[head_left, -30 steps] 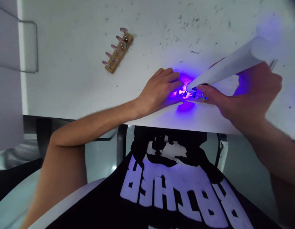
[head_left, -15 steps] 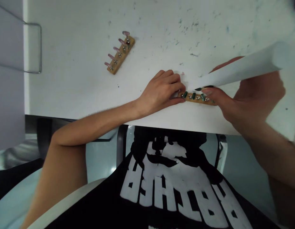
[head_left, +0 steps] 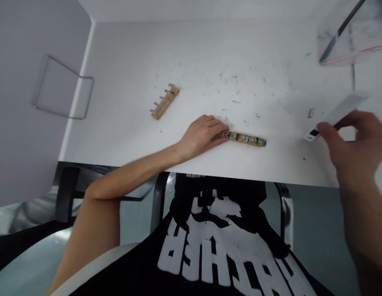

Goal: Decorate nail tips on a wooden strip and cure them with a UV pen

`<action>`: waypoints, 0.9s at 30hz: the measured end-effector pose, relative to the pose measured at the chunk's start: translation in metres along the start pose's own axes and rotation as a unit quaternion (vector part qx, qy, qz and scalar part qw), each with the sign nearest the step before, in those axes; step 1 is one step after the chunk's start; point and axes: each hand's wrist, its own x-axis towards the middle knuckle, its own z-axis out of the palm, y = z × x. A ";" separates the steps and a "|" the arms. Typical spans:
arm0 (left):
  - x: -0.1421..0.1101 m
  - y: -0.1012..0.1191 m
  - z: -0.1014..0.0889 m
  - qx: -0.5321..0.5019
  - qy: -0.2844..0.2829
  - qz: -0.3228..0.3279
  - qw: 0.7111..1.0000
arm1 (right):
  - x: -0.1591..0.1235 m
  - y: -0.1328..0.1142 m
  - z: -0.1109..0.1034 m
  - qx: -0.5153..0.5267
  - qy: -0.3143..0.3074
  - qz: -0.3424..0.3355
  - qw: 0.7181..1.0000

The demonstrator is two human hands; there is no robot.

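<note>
My left hand [head_left: 203,133] rests on the white table [head_left: 194,53], its thumb and fingers closed around the left end of a narrow wooden nail-tip stand [head_left: 242,141]. Along this stand sit several glossy green false nails [head_left: 246,138] on shiny metal holders. Off to the right, clear of the stand, my right hand [head_left: 357,148] grips a long white handheld device [head_left: 342,109] between thumb and fingers. A small dark window [head_left: 314,132] shows near its lower end. The device's exact kind is not plain.
Farther left lies a second wooden stand [head_left: 160,113] with several pale pink false nails. A bent metal wire frame [head_left: 89,96] stands at the table's left edge. At the back right is a clear container [head_left: 336,45]; a small metallic piece [head_left: 311,112] lies below it.
My right hand has moved right with the white device, away from above the green nails, uncovering them. My left hand keeps its hold on the stand. The view has tilted up.
</note>
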 end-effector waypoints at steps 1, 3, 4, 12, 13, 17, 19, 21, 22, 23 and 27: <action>-0.001 0.000 -0.002 0.004 0.009 0.001 1.000 | 0.000 0.003 0.001 0.001 -0.008 0.024 1.000; -0.002 -0.001 -0.007 0.017 0.037 0.005 0.999 | 0.003 0.005 0.003 0.014 -0.026 0.076 0.997; -0.002 -0.001 -0.009 0.026 0.057 0.009 0.998 | 0.006 0.005 0.003 0.021 -0.046 0.091 0.995; -0.007 0.035 -0.050 0.039 0.217 0.032 0.975 | 0.034 -0.016 0.009 0.043 -0.181 0.036 0.982; -0.008 0.043 -0.056 0.041 0.225 0.032 0.973 | 0.036 -0.022 0.010 0.048 -0.198 0.018 0.979; -0.011 0.073 -0.077 0.045 0.266 0.052 0.962 | 0.043 -0.047 0.005 0.062 -0.196 -0.022 0.978; -0.012 0.086 -0.084 0.032 0.273 0.062 0.960 | 0.039 -0.059 -0.010 0.085 -0.167 -0.036 0.982; -0.012 0.097 -0.087 0.012 0.260 0.059 0.964 | 0.027 -0.069 -0.034 0.125 -0.132 -0.053 0.982; -0.012 0.102 -0.087 -0.001 0.249 0.054 0.967 | 0.018 -0.073 -0.048 0.154 -0.113 -0.067 0.979; -0.011 0.107 -0.087 -0.013 0.237 0.047 0.970 | 0.009 -0.076 -0.062 0.218 -0.090 -0.096 0.967; -0.004 0.124 -0.081 -0.051 0.191 0.045 0.979 | -0.033 -0.088 -0.119 0.334 -0.101 -0.221 0.911</action>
